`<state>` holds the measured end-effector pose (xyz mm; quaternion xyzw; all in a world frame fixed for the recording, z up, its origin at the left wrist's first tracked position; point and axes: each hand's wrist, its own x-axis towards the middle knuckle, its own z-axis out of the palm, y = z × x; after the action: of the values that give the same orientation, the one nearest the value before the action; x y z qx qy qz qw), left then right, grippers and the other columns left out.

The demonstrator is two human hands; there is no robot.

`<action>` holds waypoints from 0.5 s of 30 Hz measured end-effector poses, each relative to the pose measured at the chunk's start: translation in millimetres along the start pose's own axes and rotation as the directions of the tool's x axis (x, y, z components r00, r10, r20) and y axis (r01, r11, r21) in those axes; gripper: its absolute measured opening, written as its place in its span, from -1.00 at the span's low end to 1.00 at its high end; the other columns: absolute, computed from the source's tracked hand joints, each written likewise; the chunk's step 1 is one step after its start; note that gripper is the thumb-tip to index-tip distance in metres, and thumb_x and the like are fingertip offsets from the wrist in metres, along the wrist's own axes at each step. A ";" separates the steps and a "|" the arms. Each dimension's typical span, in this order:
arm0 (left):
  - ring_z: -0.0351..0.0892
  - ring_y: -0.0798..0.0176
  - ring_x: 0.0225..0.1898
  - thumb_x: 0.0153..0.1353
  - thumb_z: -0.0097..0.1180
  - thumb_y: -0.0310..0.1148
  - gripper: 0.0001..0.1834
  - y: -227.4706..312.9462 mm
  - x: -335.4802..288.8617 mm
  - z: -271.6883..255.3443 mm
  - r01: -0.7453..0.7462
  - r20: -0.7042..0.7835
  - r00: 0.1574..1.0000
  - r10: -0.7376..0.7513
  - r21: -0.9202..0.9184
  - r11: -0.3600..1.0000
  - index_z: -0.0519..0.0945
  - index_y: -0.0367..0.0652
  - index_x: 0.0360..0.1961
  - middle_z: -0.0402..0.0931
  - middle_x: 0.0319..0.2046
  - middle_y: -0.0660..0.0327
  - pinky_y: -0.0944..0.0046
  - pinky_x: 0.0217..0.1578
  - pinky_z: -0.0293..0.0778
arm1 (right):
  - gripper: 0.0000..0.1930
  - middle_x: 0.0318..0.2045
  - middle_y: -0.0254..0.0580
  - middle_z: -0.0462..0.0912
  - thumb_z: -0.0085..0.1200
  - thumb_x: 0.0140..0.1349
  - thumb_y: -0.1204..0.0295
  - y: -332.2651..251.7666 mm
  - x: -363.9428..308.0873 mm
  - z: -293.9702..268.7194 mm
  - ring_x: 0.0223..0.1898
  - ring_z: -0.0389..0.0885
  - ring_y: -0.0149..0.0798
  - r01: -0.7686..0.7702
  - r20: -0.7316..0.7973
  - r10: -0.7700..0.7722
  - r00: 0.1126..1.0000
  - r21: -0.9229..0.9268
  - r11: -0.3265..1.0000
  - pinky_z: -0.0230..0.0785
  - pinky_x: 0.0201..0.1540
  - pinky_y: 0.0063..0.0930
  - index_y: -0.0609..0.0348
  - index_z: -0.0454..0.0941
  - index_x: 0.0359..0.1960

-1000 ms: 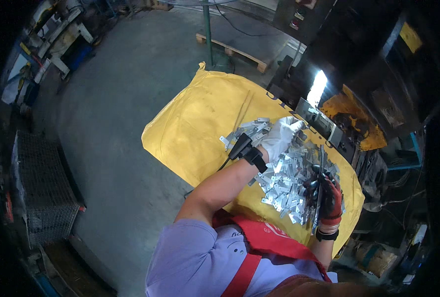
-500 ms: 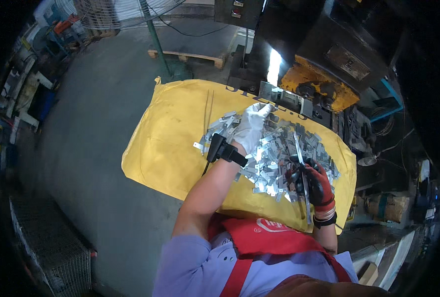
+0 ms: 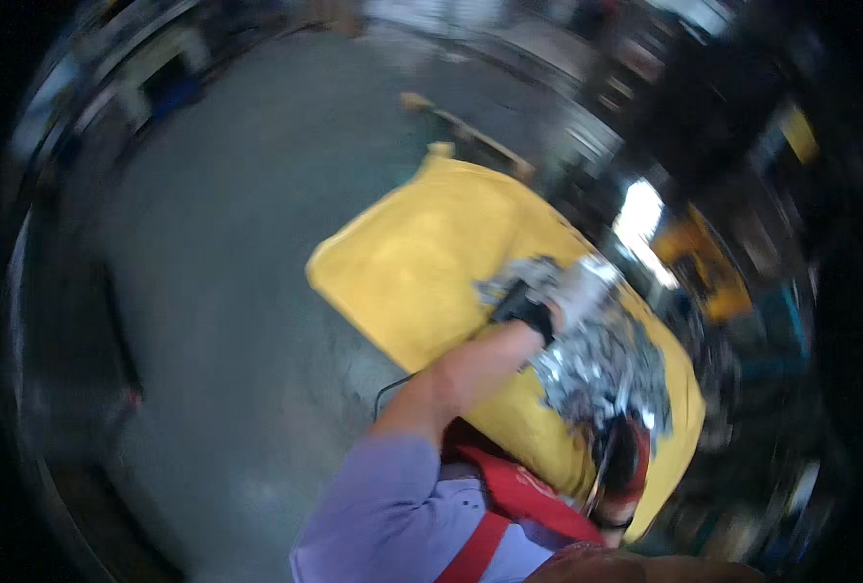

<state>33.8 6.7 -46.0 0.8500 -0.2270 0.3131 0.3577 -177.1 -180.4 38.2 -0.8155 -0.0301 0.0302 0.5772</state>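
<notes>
Motion blurs this moment. My left hand point(image 3: 585, 288), in a white glove, is over the upper part of a pile of small flat metal pieces point(image 3: 587, 374), near the machine. Its fingers are smeared, so whether it pinches a piece cannot be made out. A black strap with a small dark box point(image 3: 521, 309) is round my left wrist. My right hand point(image 3: 624, 455), in a black and red glove, is at the pile's near edge, closed round a long thin metal tool point(image 3: 598, 480), mostly hidden and blurred. The pile lies on a yellow sheet point(image 3: 402, 248).
Beyond the sheet's right far edge stands a dark machine with an orange-yellow part point(image 3: 708, 262) and a bright light point(image 3: 639, 216). A wooden pallet point(image 3: 475, 136) lies on the grey floor point(image 3: 227, 243) at the back. A dark cable hangs below my left forearm.
My view has swung left, so the sheet, pile and machine appear turned and shifted right. My left hand stays near the machine side of the pile, my right hand at its near edge.
</notes>
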 end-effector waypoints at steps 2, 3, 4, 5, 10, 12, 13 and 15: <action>0.50 0.00 -0.30 0.07 0.03 -0.32 -0.79 20.8 9.1 17.6 0.056 -0.040 0.997 -0.063 -0.158 0.986 0.48 -0.28 -0.38 0.50 -0.39 0.00 0.16 -0.20 0.41 | -0.68 -0.44 -0.27 0.58 -0.20 0.29 0.35 15.5 -8.5 -9.1 -0.45 0.52 -0.47 0.035 -0.063 -0.030 0.998 0.079 0.996 0.34 -0.44 -0.66 0.27 0.41 -0.02; 0.51 0.02 -0.28 0.13 -0.03 -0.31 -0.77 35.4 19.1 15.4 0.631 0.325 0.754 -0.571 -0.599 0.492 0.50 -0.30 -0.35 0.51 -0.35 -0.01 0.20 -0.20 0.41 | -0.68 -0.45 -0.30 0.56 -0.19 0.29 0.34 24.5 -11.4 -19.7 -0.45 0.51 -0.49 0.182 -0.030 -0.188 0.982 -0.135 0.974 0.33 -0.42 -0.67 0.28 0.42 -0.03; 0.51 0.03 -0.28 0.15 -0.05 -0.30 -0.76 42.4 18.3 3.6 0.561 0.268 0.810 -0.522 -0.617 0.552 0.51 -0.29 -0.34 0.51 -0.34 0.00 0.21 -0.22 0.40 | -0.70 -0.50 -0.35 0.52 -0.17 0.29 0.34 17.7 -15.7 -22.8 -0.50 0.47 -0.50 0.173 -0.020 -0.178 0.984 -0.157 0.972 0.33 -0.42 -0.66 0.26 0.43 -0.06; 0.51 0.04 -0.29 0.18 -0.08 -0.29 -0.75 43.5 10.2 -9.8 0.485 0.207 0.856 -0.474 -0.637 0.599 0.52 -0.27 -0.33 0.51 -0.34 0.01 0.22 -0.23 0.40 | -0.70 -0.50 -0.35 0.52 -0.17 0.29 0.34 22.9 -11.5 -25.3 -0.50 0.47 -0.50 0.173 -0.031 -0.179 0.983 -0.147 0.974 0.33 -0.42 -0.66 0.26 0.43 -0.06; 0.42 0.37 -0.48 0.22 -0.16 -0.30 -0.77 2.3 -7.6 -3.5 0.263 0.081 0.961 -0.266 -0.572 0.777 0.48 -0.19 -0.43 0.41 -0.55 0.24 0.28 -0.45 0.38 | -0.76 -0.62 -0.43 0.45 -0.18 0.28 0.34 -13.8 -8.0 -22.3 -0.68 0.37 -0.55 -0.226 0.022 0.245 0.969 0.478 0.849 0.19 -0.65 -0.67 0.15 0.45 -0.13; 0.39 0.40 -0.53 0.22 -0.11 -0.28 -0.78 13.5 0.9 -19.4 0.429 0.220 0.896 -0.386 -0.653 0.624 0.48 -0.16 -0.45 0.41 -0.56 0.28 0.32 -0.49 0.35 | -0.66 -0.61 -0.41 0.48 -0.23 0.32 0.29 -10.2 -6.7 -25.4 -0.70 0.33 -0.58 -0.174 0.005 0.182 0.983 0.313 0.934 0.12 -0.67 -0.73 0.22 0.38 0.01; 0.40 0.43 -0.52 0.21 -0.07 -0.31 -0.82 35.3 10.7 -33.1 0.553 0.392 0.789 -0.473 -0.789 0.269 0.50 -0.14 -0.44 0.43 -0.54 0.32 0.37 -0.49 0.34 | -0.66 -0.60 -0.40 0.49 -0.25 0.33 0.30 -12.2 -10.0 -28.2 -0.70 0.34 -0.58 -0.238 0.009 0.255 0.967 0.393 0.888 0.14 -0.66 -0.72 0.22 0.38 0.01; 0.42 0.45 -0.54 0.17 0.05 -0.34 -0.86 23.8 11.5 -28.1 0.584 0.479 0.672 -0.566 -0.812 0.007 0.55 -0.17 -0.33 0.49 -0.51 0.32 0.40 -0.53 0.36 | -0.69 -0.57 -0.38 0.52 -0.20 0.31 0.33 -13.2 -2.7 -35.6 -0.67 0.38 -0.57 -0.333 0.160 0.296 0.942 0.558 0.760 0.18 -0.64 -0.73 0.22 0.39 0.00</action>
<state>17.0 10.7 -11.4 0.4912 -0.0001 -0.0605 0.8689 -177.0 -209.7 62.6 -0.5939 0.1000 0.1594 0.7822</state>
